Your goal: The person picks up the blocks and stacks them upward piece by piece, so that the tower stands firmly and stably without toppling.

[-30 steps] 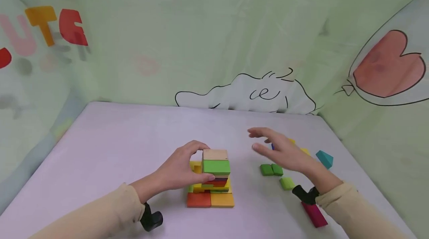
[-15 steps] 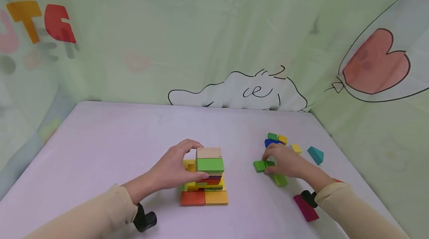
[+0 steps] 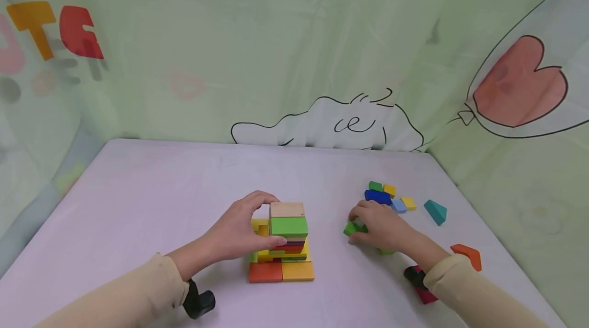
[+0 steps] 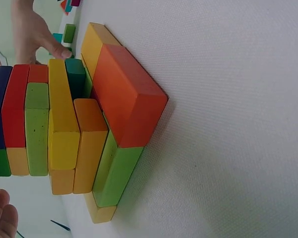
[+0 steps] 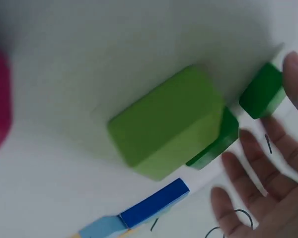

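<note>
A stack of coloured blocks (image 3: 288, 227) stands on flat orange and yellow pieces. My left hand (image 3: 236, 228) grips its upper part from the left, thumb across the front and fingers behind. In the left wrist view the stacked layers (image 4: 64, 144) show up close, with left fingertips (image 4: 4, 218) at the lower left. To the right, my right hand (image 3: 384, 226) pinches a small dark green block (image 3: 350, 228) between thumb and fingers; the right wrist view shows this block (image 5: 262, 91) too. Beside it lie another dark green block (image 5: 221, 141) and a light green one (image 5: 169, 116).
Beyond the right hand lie blue (image 3: 377, 196), light blue (image 3: 399, 206), yellow (image 3: 408, 203) and green (image 3: 375, 185) blocks. Farther right are a teal block (image 3: 435, 212) and an orange one (image 3: 468, 255). A crimson block (image 3: 426, 296) lies partly under the right wrist.
My right hand has come down to the green blocks, taken hold of one and shifted slightly left with it. The left hand keeps its grip on the stack; the head view has turned slightly.
</note>
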Motion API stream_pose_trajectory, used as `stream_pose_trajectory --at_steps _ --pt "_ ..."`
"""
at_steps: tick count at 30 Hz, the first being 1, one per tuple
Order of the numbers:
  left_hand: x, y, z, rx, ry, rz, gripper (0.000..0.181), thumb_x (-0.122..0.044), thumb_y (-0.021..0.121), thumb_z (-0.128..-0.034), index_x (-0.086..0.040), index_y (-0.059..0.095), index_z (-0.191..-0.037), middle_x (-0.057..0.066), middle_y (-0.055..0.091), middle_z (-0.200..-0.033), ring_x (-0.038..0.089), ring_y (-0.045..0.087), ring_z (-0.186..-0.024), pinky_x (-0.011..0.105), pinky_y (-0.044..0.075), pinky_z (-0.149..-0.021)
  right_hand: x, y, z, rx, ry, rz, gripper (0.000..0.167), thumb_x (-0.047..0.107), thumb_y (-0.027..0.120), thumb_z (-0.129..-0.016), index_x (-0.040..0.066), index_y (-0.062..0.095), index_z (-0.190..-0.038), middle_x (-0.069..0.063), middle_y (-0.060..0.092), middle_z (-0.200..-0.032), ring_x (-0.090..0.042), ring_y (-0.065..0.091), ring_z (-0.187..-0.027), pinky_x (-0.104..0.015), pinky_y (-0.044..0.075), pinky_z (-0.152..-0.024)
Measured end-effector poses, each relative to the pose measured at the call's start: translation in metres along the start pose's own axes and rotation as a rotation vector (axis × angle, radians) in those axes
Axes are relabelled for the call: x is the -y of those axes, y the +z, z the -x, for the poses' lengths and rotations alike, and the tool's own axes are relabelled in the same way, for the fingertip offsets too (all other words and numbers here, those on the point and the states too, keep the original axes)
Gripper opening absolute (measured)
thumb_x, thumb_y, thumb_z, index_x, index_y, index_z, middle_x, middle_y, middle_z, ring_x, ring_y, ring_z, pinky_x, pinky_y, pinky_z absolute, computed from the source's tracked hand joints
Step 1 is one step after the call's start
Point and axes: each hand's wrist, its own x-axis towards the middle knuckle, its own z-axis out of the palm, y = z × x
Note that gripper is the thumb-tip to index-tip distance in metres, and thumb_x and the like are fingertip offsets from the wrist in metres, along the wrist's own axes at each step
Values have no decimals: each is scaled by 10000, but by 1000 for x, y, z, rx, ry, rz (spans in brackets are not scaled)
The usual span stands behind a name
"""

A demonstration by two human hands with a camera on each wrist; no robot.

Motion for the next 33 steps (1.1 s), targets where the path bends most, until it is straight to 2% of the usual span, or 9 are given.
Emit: stream_pose_trajectory --at_steps 3,8,10,14,17,19,24,28,33 --pt "0 0 0 2 -2 2 525 -321 879 -800 -179 624 -1237 -11 636 -1320 281 568 -1294 589 458 -1104 1 -1 1 14 -12 -67 377 333 886 -788 141 738 -1077 -13 679 -1072 -191 613 -997 -400 583 -842" --pt "1 -2 2 0 -9 5 537 -315 878 -801 -169 621 -1250 -7 637 -1323 274 568 -1291 587 456 -1108 3 -1 0 36 29 -83 364 346 903 -761 131 756 -1015 -16 676 -1052 -208 616 -997 -426 592 -855" --pt "2 -2 3 -1 -17 18 533 -302 882 -797 -174 621 -1244 -14 636 -1321 261 565 -1289 581 455 -1109 3 -2 0 23 14 -83 312 330 893 -779 133 754 -977 -13 674 -1039 -211 622 -985 -418 593 -843" --pt "2 -2 1 2 -16 29 537 -295 884 -797 -184 616 -1249 -36 633 -1317 247 560 -1299 567 451 -1118 15 -26 0 -85 -66 -114 223 245 842 -843 128 719 -987 -27 674 -1085 -245 646 -1025 -430 602 -860" --pt "3 -2 -1 3 -17 28 549 -299 884 -797 -189 612 -1261 -40 631 -1322 256 557 -1312 566 448 -1124 38 -58 -4 -204 -175 -143 208 182 793 -877 109 681 -1037 -34 674 -1114 -258 647 -1064 -467 591 -901" --pt "3 -2 -2 5 -22 34 552 -299 884 -797 -191 612 -1264 -35 628 -1331 276 553 -1318 573 447 -1122 59 -75 -11 -245 -250 -144 218 186 765 -894 109 663 -1071 -27 677 -1119 -247 642 -1074 -483 582 -920" --pt "6 -2 -4 16 -16 49 563 -319 870 -812 -166 606 -1285 4 618 -1363 307 547 -1329 588 455 -1110 100 -88 -32 -183 -385 -113 220 247 726 -929 130 649 -1099 1 667 -1128 -203 633 -1030 -463 567 -923" --pt "7 -1 -5 25 -17 58 586 -337 863 -816 -139 600 -1301 19 617 -1368 311 549 -1330 575 463 -1108 112 -82 -42 -137 -394 -80 227 269 753 -918 133 658 -1073 4 667 -1108 -184 630 -977 -451 560 -926" --pt "7 -3 -4 30 -20 62 571 -338 860 -817 -142 607 -1290 9 620 -1353 300 551 -1323 568 469 -1101 116 -77 -47 -125 -385 -88 237 301 759 -920 147 666 -1074 -1 673 -1133 -210 642 -1032 -464 565 -941"
